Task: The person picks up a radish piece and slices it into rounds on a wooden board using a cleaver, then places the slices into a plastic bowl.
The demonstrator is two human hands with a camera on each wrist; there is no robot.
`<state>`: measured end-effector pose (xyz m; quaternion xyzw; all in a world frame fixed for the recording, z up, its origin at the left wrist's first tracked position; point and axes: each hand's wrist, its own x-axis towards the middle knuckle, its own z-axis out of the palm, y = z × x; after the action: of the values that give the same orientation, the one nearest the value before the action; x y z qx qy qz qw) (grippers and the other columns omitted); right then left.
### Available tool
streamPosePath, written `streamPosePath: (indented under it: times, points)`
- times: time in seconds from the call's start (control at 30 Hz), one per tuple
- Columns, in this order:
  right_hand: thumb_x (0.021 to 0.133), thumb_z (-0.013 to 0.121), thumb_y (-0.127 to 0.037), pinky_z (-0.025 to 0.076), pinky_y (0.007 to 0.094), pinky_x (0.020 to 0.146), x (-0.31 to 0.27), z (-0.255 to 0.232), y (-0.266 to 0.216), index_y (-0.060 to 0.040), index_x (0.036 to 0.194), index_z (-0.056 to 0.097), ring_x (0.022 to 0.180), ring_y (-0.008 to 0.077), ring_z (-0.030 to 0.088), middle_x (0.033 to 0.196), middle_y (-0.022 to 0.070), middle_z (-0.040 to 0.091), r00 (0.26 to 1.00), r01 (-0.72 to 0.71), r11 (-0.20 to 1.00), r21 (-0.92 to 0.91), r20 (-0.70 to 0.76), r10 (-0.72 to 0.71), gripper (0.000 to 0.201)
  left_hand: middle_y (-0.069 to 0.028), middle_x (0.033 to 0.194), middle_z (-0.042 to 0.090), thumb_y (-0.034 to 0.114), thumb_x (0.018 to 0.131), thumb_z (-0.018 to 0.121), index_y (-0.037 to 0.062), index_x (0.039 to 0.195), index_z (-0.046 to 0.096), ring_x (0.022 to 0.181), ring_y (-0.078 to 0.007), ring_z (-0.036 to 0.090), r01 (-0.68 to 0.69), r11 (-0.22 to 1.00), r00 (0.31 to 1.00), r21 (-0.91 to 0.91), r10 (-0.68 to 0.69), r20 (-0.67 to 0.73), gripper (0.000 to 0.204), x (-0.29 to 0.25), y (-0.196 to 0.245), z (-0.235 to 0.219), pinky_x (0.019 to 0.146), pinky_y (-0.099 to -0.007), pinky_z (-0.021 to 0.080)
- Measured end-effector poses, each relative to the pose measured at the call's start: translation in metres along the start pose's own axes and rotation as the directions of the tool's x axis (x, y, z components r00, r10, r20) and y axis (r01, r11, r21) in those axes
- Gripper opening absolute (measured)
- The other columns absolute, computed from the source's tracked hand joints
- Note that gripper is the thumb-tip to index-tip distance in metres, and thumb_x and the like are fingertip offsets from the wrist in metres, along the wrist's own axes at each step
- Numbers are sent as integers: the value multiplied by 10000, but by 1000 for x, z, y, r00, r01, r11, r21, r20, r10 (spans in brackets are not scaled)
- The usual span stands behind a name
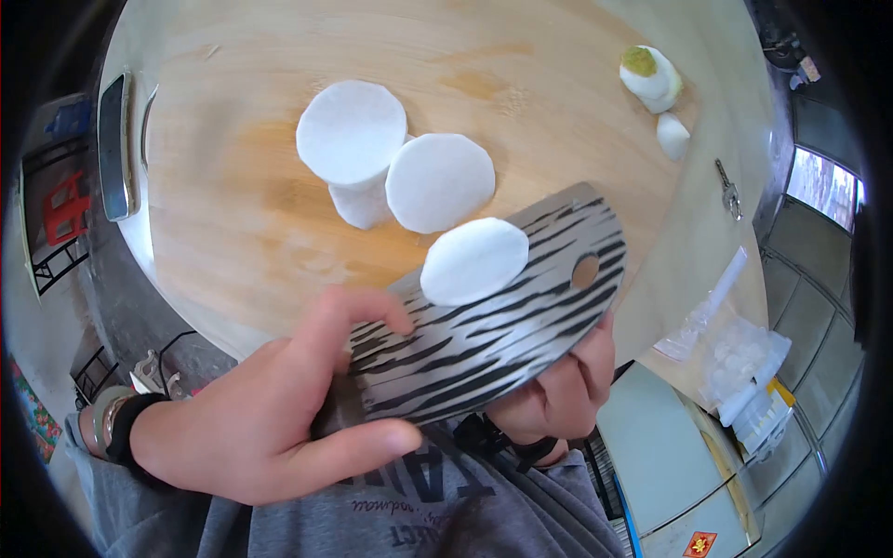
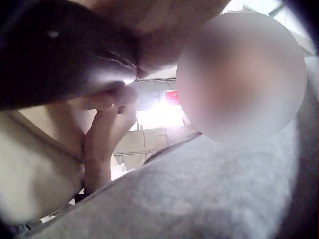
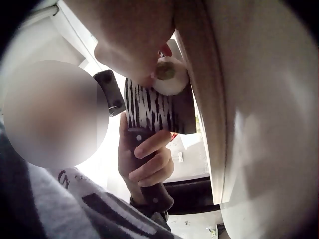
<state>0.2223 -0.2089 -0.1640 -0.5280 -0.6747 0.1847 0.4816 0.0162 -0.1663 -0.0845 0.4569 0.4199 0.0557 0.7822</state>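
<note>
A cleaver [image 1: 465, 344] with a black-and-white striped blade is tilted across the front of the cutting board. One round white radish slice [image 1: 474, 262] lies flat on the blade. My left hand [image 1: 270, 400] grips the cleaver at its handle end, index finger over the blade. In the right wrist view, fingers wrap the black handle [image 3: 138, 138]. My right hand [image 1: 558, 391] holds the blade from below near its far end, with curled fingers partly hidden. Beyond the cleaver, more white radish slices [image 1: 352, 132] overlap on the board.
The round wooden board [image 1: 223, 223] covers most of the table. At its far right lie a green-topped radish end [image 1: 656, 86] and a small white piece [image 1: 672, 137]. A phone [image 1: 114, 144] is left, a key [image 1: 728, 191] and plastic bags [image 1: 744, 358] right.
</note>
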Motion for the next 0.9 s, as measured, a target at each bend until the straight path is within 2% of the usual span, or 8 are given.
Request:
streamPosePath:
  times: [0.07,0.17,0.37,0.47,0.57,0.67,0.77,0.9]
  points:
    - [515,788,1,503,325,731,1,-2,-2,-53,861,703,898,275,587,986,48,610,1000,-16,999,-44,25,17,360,-130,920,583,313,927,543,47,1375,164,641,-153,588,6,1000,999,-16,-6,43,644,1,3,0,606,-263,474]
    - [538,792,-6,494,340,704,1,0,-1,-45,867,698,871,283,598,967,67,617,1000,19,996,-91,-12,-21,344,-58,740,582,277,953,502,120,1411,175,519,-79,538,151,980,983,-128,-136,121,584,4,18,-4,489,-222,455]
    - [570,767,43,498,341,660,2,7,-6,6,839,677,790,290,616,892,120,640,994,25,987,-160,-105,-42,286,-49,717,576,248,976,461,151,1473,145,509,-74,517,189,980,980,-57,-184,77,597,-5,23,-7,483,-216,447]
    - [590,768,76,513,339,671,6,9,-11,28,840,670,810,286,626,871,130,642,991,14,984,-176,-131,-37,273,-16,655,522,234,981,456,155,1486,115,490,-65,470,126,991,992,-46,-125,12,615,-10,14,-6,465,-212,416]
    - [600,782,71,529,331,687,5,9,-12,19,864,673,822,271,632,884,129,639,989,49,978,-204,-129,-77,290,14,604,449,251,991,432,114,1467,209,476,-56,414,35,999,995,34,-32,-91,544,-15,2,-3,444,-211,376]
    - [607,781,65,536,322,691,6,13,-9,10,896,675,824,265,633,920,129,631,983,96,980,-172,-140,-121,313,32,583,406,274,999,400,67,1425,316,477,-48,376,86,996,990,-37,-90,-110,481,-22,-3,-4,439,-203,340]
    - [606,767,86,525,315,730,3,13,-12,-1,933,685,851,248,638,949,118,634,984,72,974,-216,-143,-105,348,46,684,442,303,970,493,-21,1313,449,589,-31,393,4,999,982,-54,-14,-190,475,-34,-14,-3,503,-214,327]
    - [623,778,54,545,314,699,3,15,-13,-19,914,682,858,250,634,918,106,622,984,64,974,-216,-149,-97,315,43,555,386,271,1005,362,39,1399,365,481,-36,361,-119,991,970,56,128,-206,457,-42,-34,-2,456,-186,316]
